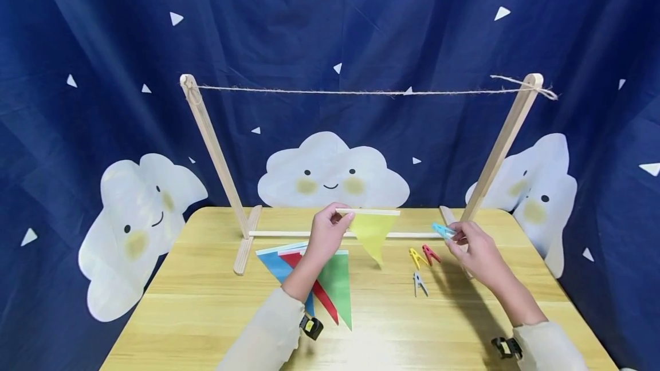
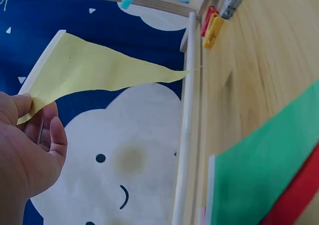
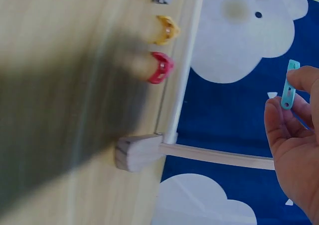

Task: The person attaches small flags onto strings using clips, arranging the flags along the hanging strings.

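A yellow triangular pennant (image 1: pixel 372 232) hangs point down from my left hand (image 1: pixel 330 232), whose thumb and fingers pinch the left end of its white top strip. In the left wrist view the same pennant (image 2: pixel 99 65) stretches away from the fingers. My right hand (image 1: pixel 476 249) holds a light blue clothespin (image 1: pixel 443 231) between thumb and fingers; the right wrist view shows this clothespin (image 3: pixel 289 88) too. Blue (image 1: pixel 275 262), red (image 1: pixel 326 301) and green pennants (image 1: pixel 337 282) lie overlapping on the table, partly behind the left forearm.
Yellow (image 1: pixel 415 258), red (image 1: pixel 430 254) and grey clothespins (image 1: pixel 420 284) lie on the wooden table (image 1: pixel 206 314). Behind, a twine line (image 1: pixel 350 93) runs between two wooden posts (image 1: pixel 216 153), joined low down by a white rod (image 1: pixel 283 234). A dark blue cloud-print curtain (image 1: pixel 247 33) surrounds the table.
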{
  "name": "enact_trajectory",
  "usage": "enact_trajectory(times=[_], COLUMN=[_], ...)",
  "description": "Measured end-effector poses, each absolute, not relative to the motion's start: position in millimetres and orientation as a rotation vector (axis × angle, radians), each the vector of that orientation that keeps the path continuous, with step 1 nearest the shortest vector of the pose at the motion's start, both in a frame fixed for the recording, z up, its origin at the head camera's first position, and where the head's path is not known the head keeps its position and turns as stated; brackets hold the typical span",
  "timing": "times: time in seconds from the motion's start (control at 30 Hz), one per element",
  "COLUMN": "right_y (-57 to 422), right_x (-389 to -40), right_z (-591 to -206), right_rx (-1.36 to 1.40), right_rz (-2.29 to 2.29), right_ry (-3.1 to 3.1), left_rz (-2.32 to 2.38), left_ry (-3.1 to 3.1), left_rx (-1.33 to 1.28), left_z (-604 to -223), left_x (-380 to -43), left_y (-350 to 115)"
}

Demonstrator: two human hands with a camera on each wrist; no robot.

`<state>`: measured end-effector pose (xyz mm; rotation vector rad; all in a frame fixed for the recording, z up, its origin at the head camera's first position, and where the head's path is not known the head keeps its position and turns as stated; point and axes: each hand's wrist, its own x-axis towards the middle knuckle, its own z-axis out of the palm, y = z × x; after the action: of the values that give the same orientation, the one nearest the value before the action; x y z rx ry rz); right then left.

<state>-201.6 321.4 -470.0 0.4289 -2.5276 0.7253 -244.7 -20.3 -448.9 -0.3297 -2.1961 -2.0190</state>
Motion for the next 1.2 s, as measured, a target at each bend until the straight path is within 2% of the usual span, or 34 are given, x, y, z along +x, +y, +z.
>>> enact_trajectory(times=[0.67,1.2], right_y=[327,326], right_x=[-211,-215], right_z=[-409,-355], right_rx=[0.409,0.350], right_rz=[0.692,0.848], right_ry=[-2.395,-2.414], left_rz=[-1.885,-1.728], left_ry=[-2.213,-2.243], left_rx=[-0.454,-0.565], left_z=[-414,-379], left_x=[-249,-264], left_y=[2,8])
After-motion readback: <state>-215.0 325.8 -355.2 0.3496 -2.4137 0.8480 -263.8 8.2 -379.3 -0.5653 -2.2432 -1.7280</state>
